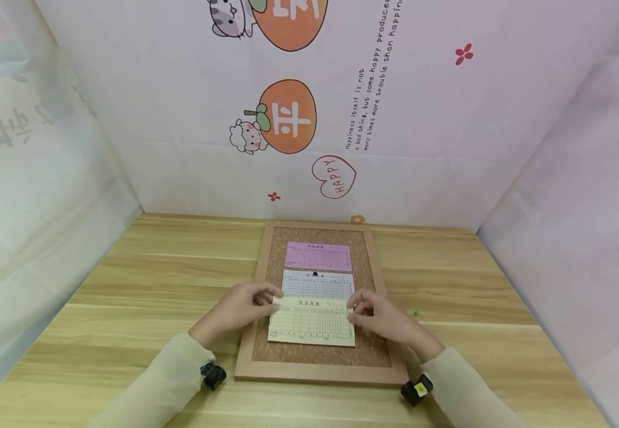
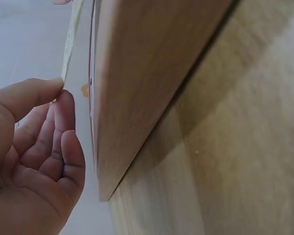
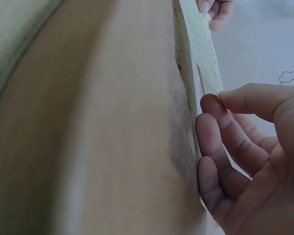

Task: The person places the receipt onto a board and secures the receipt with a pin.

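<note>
A yellow printed form slip (image 1: 312, 324) is stretched between both hands over the lower half of a cork board (image 1: 320, 355). My left hand (image 1: 249, 304) pinches its left edge between thumb and forefinger; in the left wrist view the slip (image 2: 71, 41) appears edge-on, raised off the board's frame. At the right edge, thumb and forefinger of my right hand (image 1: 376, 315) pinch the paper too. Just above, a white-blue form slip (image 1: 317, 288) lies on the cork, its lower part covered by the yellow one. A black round pin (image 1: 315, 274) sits at its top.
A pink form slip (image 1: 318, 257) lies at the top of the board. The board's wooden frame (image 1: 320, 373) rests on a wood-grain table (image 1: 181, 285). A small green object (image 1: 416, 312) is right of the board. A printed cloth (image 1: 422, 148) hangs behind.
</note>
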`<action>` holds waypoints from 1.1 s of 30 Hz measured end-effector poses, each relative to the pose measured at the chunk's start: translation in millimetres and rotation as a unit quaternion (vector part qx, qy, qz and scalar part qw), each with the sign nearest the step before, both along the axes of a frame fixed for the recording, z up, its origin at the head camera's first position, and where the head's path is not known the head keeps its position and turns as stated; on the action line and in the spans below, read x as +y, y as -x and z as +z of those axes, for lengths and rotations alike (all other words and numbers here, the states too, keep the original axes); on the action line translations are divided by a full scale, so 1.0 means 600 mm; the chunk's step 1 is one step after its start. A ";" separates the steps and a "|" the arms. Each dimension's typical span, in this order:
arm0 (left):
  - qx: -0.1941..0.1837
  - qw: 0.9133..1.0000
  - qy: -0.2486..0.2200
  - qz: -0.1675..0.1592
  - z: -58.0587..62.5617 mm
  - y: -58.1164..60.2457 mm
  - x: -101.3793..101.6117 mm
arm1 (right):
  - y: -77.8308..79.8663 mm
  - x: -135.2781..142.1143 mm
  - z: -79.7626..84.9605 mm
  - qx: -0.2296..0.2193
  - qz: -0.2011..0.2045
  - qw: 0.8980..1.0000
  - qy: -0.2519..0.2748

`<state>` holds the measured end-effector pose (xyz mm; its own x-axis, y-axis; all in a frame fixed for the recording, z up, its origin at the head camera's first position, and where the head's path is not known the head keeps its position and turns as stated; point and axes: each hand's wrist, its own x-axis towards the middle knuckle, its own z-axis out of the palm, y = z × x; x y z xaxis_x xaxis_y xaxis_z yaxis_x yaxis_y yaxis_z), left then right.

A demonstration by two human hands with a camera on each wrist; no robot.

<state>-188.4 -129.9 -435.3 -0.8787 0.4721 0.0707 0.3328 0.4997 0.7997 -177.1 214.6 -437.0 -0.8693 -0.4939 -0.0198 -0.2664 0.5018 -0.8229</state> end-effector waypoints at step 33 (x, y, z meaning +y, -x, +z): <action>0.037 0.995 0.069 -0.055 -0.007 0.001 0.011 | -0.012 -0.001 0.002 0.036 0.034 0.997 -0.059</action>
